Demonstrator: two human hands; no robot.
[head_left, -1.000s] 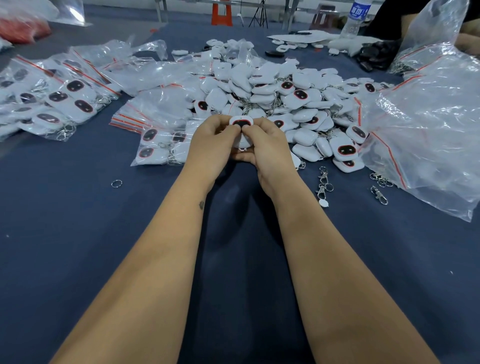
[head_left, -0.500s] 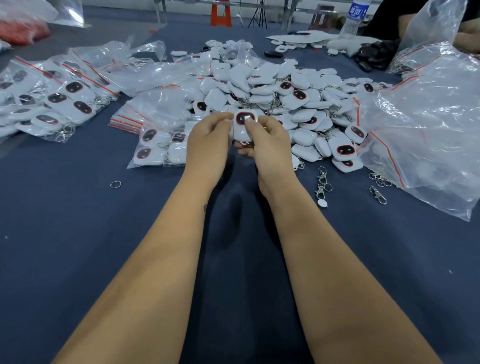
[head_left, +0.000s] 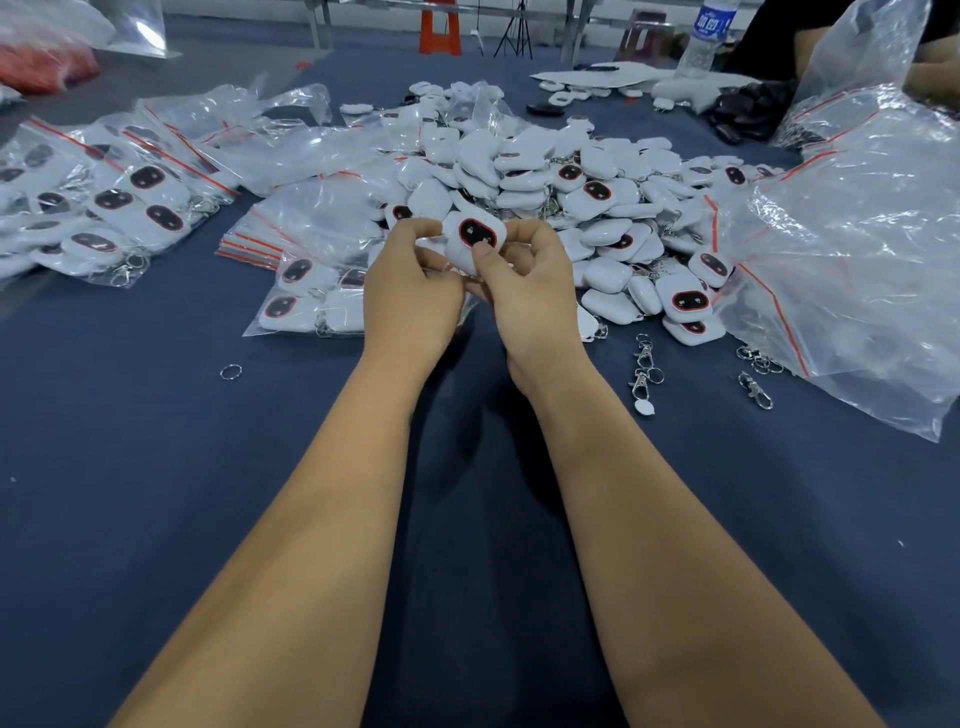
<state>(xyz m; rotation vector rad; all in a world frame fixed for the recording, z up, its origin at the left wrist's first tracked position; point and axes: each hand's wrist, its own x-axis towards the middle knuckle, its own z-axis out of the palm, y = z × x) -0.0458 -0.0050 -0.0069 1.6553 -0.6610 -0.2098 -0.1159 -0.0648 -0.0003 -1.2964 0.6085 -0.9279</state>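
Observation:
A white keychain case (head_left: 474, 236) with a black oval face ringed in red is held up between both hands, face toward me. My left hand (head_left: 410, 296) pinches its left edge with curled fingers. My right hand (head_left: 530, 291) grips its right side, thumb pressed on the lower front. Whatever hangs under the case is hidden by my fingers. Behind the hands lies a large heap of the same white cases (head_left: 561, 187) on the dark blue table (head_left: 156, 467).
Small zip bags holding cases (head_left: 306, 301) lie left of my hands, with more bagged ones (head_left: 104, 208) at far left. A big crumpled clear bag (head_left: 857, 260) fills the right. Loose metal clasps (head_left: 644, 369) and a split ring (head_left: 230, 371) lie on the cloth. A water bottle (head_left: 706, 36) stands at the back.
Both hands have lifted the case and tilted it upright, so its black face now points at me. The hands have spread slightly apart around it.

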